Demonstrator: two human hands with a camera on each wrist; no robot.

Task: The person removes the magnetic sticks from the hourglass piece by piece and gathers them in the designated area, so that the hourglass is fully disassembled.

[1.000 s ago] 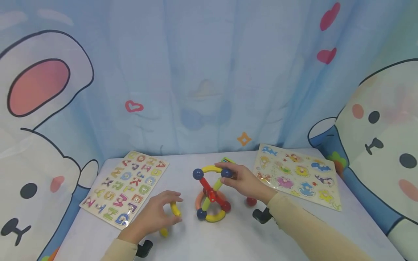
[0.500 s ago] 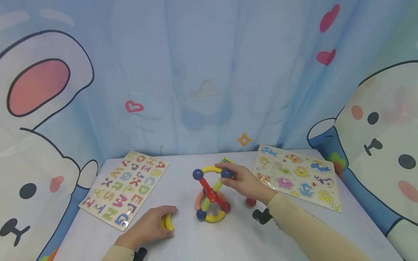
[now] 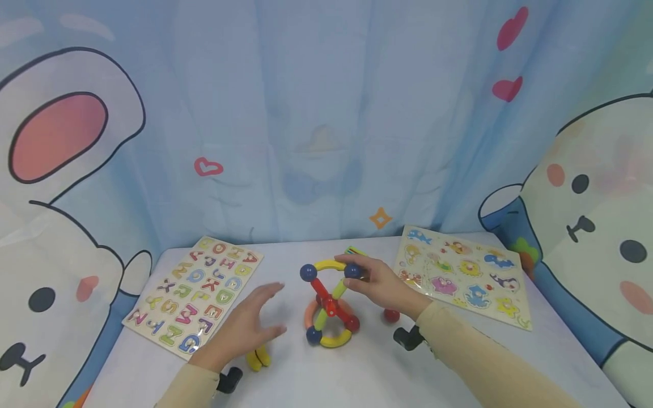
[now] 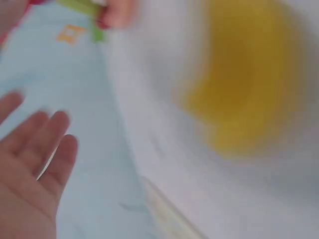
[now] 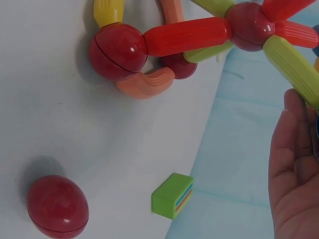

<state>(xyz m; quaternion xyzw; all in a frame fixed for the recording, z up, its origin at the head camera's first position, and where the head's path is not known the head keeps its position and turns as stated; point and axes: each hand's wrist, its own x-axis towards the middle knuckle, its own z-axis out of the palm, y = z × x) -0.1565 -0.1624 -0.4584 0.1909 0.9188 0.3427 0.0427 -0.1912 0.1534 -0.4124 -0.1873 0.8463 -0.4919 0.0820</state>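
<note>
My right hand (image 3: 382,283) pinches a blue ball (image 3: 352,271) at the top of a magnetic ball-and-stick construction (image 3: 330,306). The construction stands on the table, with red and green sticks crossing above a ring of curved pieces. A red ball (image 5: 249,26) joins those sticks in the right wrist view. My left hand (image 3: 242,328) is held with fingers spread, holding nothing, left of the construction. Two yellow curved sticks (image 3: 258,358) lie side by side on the table just below it; they appear blurred and large in the left wrist view.
A loose red ball (image 3: 391,315) lies by my right wrist. Behind the construction is a small green block (image 5: 172,196). An alphabet puzzle board (image 3: 194,294) lies at left, an animal puzzle board (image 3: 466,276) at right. A curtain (image 3: 326,113) hangs behind the table.
My left hand has set a yellow curved stick down beside the other one, let go and risen away from them. The right hand stays on the blue ball.
</note>
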